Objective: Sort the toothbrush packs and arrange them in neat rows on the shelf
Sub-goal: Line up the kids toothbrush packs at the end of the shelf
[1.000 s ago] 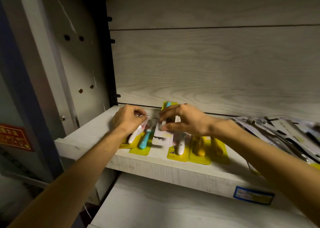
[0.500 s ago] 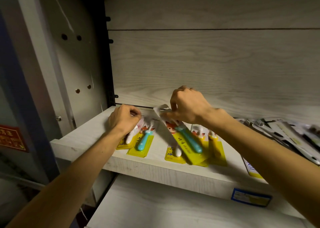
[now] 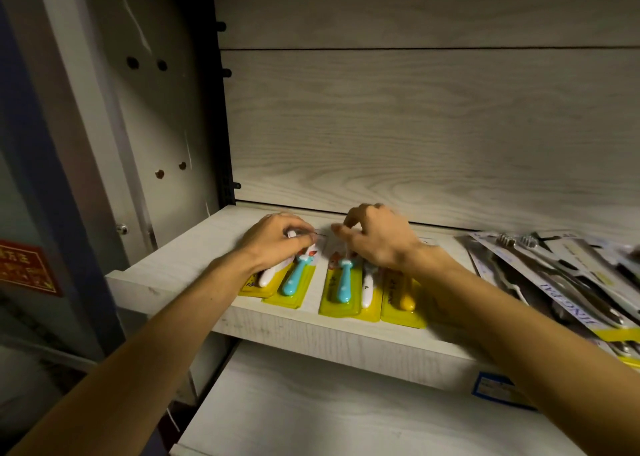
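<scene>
Several yellow-backed toothbrush packs lie side by side on the pale wooden shelf (image 3: 180, 268). From the left: a white-handled pack (image 3: 266, 279), a blue-handled pack (image 3: 292, 284), another blue-handled pack (image 3: 343, 285), a white-handled pack (image 3: 367, 292) and a yellow-handled pack (image 3: 405, 299). My left hand (image 3: 273, 240) rests on the top ends of the two left packs, fingers curled and pinching their upper edge. My right hand (image 3: 377, 237) pinches the top of the second blue-handled pack, which lies flat.
A heap of larger dark and silver packs (image 3: 568, 282) lies overlapped at the shelf's right. A blue price label (image 3: 491, 386) sticks to the shelf's front edge. A lower shelf (image 3: 329, 414) sits below. The cabinet's side wall (image 3: 162, 126) closes off the left.
My right hand, which held the blue-handled pack raised and slanted, has brought it down flat between the left pair and the white-handled pack. My left hand has stayed on the left packs.
</scene>
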Demonstrator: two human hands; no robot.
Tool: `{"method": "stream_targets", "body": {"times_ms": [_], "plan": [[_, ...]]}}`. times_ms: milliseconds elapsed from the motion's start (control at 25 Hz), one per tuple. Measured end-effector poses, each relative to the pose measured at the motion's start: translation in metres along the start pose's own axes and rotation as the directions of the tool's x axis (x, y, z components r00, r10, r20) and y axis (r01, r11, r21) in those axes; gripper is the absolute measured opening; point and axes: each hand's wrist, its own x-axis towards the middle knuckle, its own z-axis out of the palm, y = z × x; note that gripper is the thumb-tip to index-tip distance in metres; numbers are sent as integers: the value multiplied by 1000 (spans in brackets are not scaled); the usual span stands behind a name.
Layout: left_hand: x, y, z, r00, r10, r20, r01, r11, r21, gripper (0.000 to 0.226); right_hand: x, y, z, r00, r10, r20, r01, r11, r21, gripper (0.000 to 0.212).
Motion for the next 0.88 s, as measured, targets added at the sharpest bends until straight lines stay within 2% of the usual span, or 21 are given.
{"method": "stream_targets", "body": {"times_ms": [80, 120, 200, 360, 560, 720, 800, 880], "plan": [[-1, -1, 1, 997, 42, 61, -39, 998, -45, 20, -2, 2, -2, 975, -24, 221, -12, 987, 159, 37], [-1, -2, 0, 996, 50, 79, -44, 997, -69, 20, -3, 4, -3, 962, -29, 270, -23, 981, 191, 38], [-1, -2, 0, 995, 58, 87, -47, 990, -131, 17, -1, 10, -6, 957, -23, 288, -48, 970, 238, 39], [-1, 5, 1, 1000, 16, -15, -20, 950, -311, 14, -1, 18, -6, 957, -67, 284, -16, 960, 279, 34], [1, 1, 2, 999, 39, 24, -35, 990, -136, 25, -1, 6, 10, 981, -138, 139, 103, 967, 233, 37], [1, -3, -2, 998, -62, -28, 58, 993, -107, 38, -1, 3, 8, 988, -91, 128, 80, 993, 82, 48], [2, -6, -5, 988, -121, -93, 114, 991, -76, 32, -4, 7, 3, 986, -58, 155, 52, 998, 46, 53], [-1, -10, -12, 986, -145, -82, 146, 989, -3, 20, -13, 12, -1, 979, -31, 202, 25, 999, 35, 52]]}}
